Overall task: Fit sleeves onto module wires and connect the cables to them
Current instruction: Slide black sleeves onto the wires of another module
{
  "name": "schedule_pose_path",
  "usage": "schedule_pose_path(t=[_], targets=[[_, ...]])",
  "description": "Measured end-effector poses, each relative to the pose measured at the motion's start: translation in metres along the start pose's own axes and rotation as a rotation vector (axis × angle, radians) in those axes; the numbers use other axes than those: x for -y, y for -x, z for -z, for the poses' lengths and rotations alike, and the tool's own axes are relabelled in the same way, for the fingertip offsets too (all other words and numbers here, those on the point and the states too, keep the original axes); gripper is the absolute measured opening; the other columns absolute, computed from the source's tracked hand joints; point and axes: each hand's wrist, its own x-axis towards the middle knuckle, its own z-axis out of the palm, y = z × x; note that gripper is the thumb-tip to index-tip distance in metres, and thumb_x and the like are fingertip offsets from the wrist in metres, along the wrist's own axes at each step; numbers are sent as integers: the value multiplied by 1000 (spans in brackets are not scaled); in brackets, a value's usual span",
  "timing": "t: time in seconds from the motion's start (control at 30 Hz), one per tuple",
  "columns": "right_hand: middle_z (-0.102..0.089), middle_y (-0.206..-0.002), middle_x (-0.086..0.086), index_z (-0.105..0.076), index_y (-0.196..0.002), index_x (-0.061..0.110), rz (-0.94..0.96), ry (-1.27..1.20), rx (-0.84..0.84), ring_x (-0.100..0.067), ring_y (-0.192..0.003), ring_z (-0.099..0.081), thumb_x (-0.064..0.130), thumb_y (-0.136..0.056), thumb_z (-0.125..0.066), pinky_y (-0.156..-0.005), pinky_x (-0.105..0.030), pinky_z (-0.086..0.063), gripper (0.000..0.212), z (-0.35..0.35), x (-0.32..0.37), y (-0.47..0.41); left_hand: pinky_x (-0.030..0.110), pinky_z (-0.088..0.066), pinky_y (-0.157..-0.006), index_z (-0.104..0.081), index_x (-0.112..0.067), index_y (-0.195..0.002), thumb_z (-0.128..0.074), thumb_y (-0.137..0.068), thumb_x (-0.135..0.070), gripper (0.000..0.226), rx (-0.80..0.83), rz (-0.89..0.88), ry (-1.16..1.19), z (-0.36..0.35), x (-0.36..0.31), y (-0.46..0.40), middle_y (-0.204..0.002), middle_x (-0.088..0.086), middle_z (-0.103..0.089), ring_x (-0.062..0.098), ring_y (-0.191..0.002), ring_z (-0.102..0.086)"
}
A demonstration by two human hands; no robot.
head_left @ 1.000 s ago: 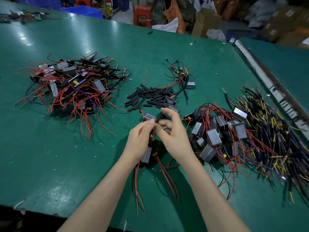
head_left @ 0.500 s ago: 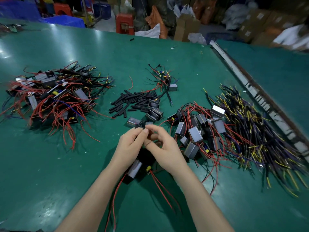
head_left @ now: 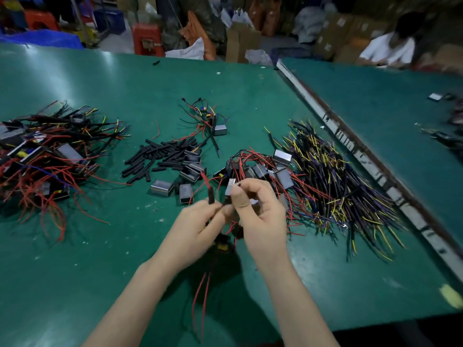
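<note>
The sleeving step looks to be in hand: the left hand [head_left: 194, 227] pinches a short black sleeve [head_left: 210, 195] on a thin red wire [head_left: 206, 180], above the counter's [head_left: 75, 246] near middle. The right hand [head_left: 260, 216] has its fingers clenched round a small grey boxy module [head_left: 230, 186]. Next, I judge, the limp wire needs steady feeding through the matte tube. Loose sleeves [head_left: 160, 156] lie beyond, towards the far edge.

text: none legible | modules [head_left: 162, 188], boxes [head_left: 333, 33]: too blurred

Green table [head_left: 100, 246]; black sleeves [head_left: 155, 159]; red wires [head_left: 200, 296]
</note>
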Motion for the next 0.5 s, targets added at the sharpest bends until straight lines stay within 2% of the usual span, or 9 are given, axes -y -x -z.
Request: schedule_pose_path(t=[0.03, 0.1, 0.17, 0.23, 0.3, 0.37, 0.43, 0.5], targets=[[-61, -87, 4, -65, -85, 32, -61, -72, -29, -11, -76, -55, 32, -87, -62, -67, -24, -46, 4, 2, 0, 1, 14, -30, -59, -63, -14, -78, -51, -93, -37, 31, 31, 0, -5, -6, 1, 4, -64, -16, -44, 1, -66, -41], [-65, -91, 1, -66, -90, 27, -134, -172, -46, -12, -75, -57, 31, -88, -64, -63, -19, -46, 5, 6, 0, 0, 18, -33, -59, -66, -15, -83, -50, -92, -40, 31, 63, 9, -13, -14, 1, 12, -62, -16, -44, 2, -66, -43], [-69, -106, 4, -66, -91, 29, -169, -199, 21, -10, -89, -62, 32, -88, -63, -76, -16, -49, 5, 9, 1, 0, 23, -34, -58, -64, -17, -77, -47, -92, -44, 35, 73, -1, -46, -16, 3, 12, -58, -14, -44, 5, -64, -41], [-70, -110, 4, -65, -87, 30, -226, -196, 108, -8, -97, -63, 30, -88, -60, -86, -19, -47, 5, 13, 2, -1, 28, -34, -56, -58, -16, -68, -42, -90, -49, 43, 118, -32, -98, -14, 4, 8, -56, -6, -46, 7, -61, -39], [-69, -103, 6, -62, -90, 25, -252, -139, 138, -4, -90, -62, 26, -91, -59, -82, -18, -46, 3, 19, 4, -4, 29, -34, -55, -53, -15, -62, -41, -89, -50, 45, 154, -71, -133, -14, 5, 4, -55, -4, -45, 10, -60, -39], [-66, -96, 6, -60, -94, 23, -192, -78, 76, -2, -80, -60, 28, -92, -58, -72, -13, -45, 5, 30, 8, -12, 28, -33, -55, -52, -15, -61, -41, -89, -49, 46, 157, -98, -183, -16, 7, 4, -54, -6, -41, 13, -60, -41], [-64, -93, 8, -59, -94, 26, -105, -44, -60, -5, -73, -61, 27, -95, -58, -61, -12, -45, 2, 47, 16, -29, 28, -38, -60, -61, -12, -71, -39, -90, -53, 50, 189, -63, -195, -21, 9, 7, -60, -4, -48, 17, -65, -48], [-63, -89, 12, -59, -90, 30, -36, 89, -202, -13, -73, -61, 28, -95, -57, -61, -20, -50, 6, 69, 17, -51, 30, -44, -72, -65, -21, -106, -38, -91, -63, 52, 249, 34, -160, -22, 9, 9, -78, -4, -55, 15, -78, -54]])
